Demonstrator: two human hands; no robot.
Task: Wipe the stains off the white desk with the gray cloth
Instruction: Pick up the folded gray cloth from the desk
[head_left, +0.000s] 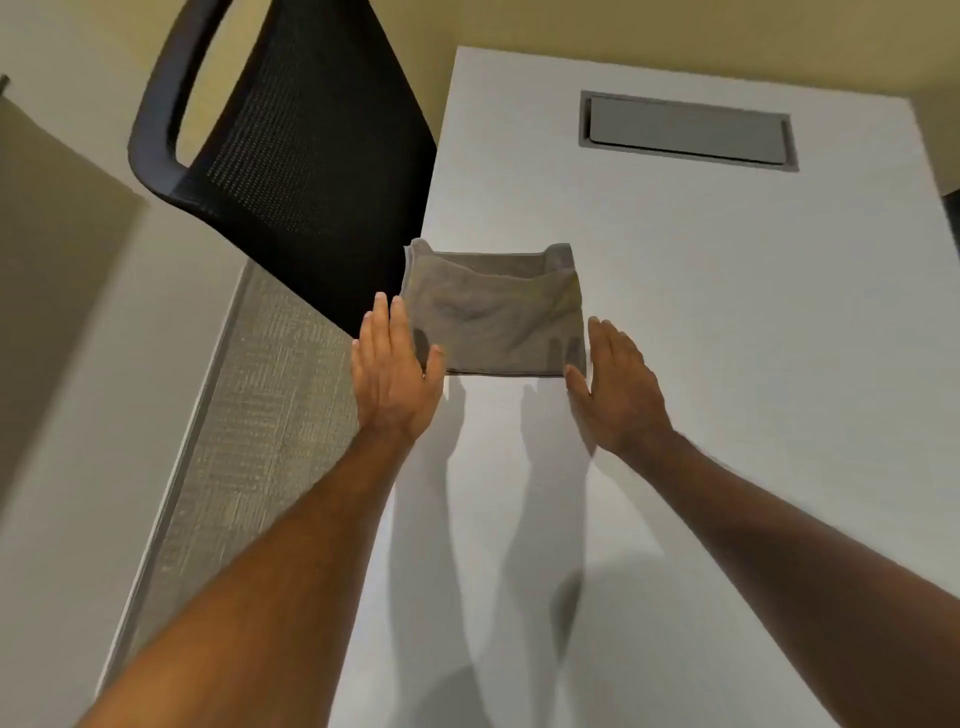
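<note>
From the head camera, a white bench (727, 364) fills the right and centre of the view, its left edge running down from the upper middle toward the bottom. A gray cloth (493, 312), folded into a rough square with wrinkles across its top and a doubled edge along its far side, lies flat on the bench close to that left edge, its left corners reaching about to the edge.

Both bare forearms reach in from the bottom of the view. The left hand (395, 374) is flat, fingers straight and together, palm down, just at the cloth's near left corner; its grip is open and it holds nothing. Whether the thumb touches the cloth cannot be told, as the hand is blurred. The right hand (618, 384) is likewise spread flat with fingers extended, just beside the cloth's near right corner, its grip open and empty. Shadows of the fingers fall on the cloth's near corners, and shadows of both arms fall on the bench below.

Farther back on the bench sits a gray rectangular cable hatch (688, 130), well apart from the cloth. A black mesh-backed chair (291, 145) stands just left of the bench, above a strip of woven gray partition (249, 426). No stains are discernible on the bench surface.
</note>
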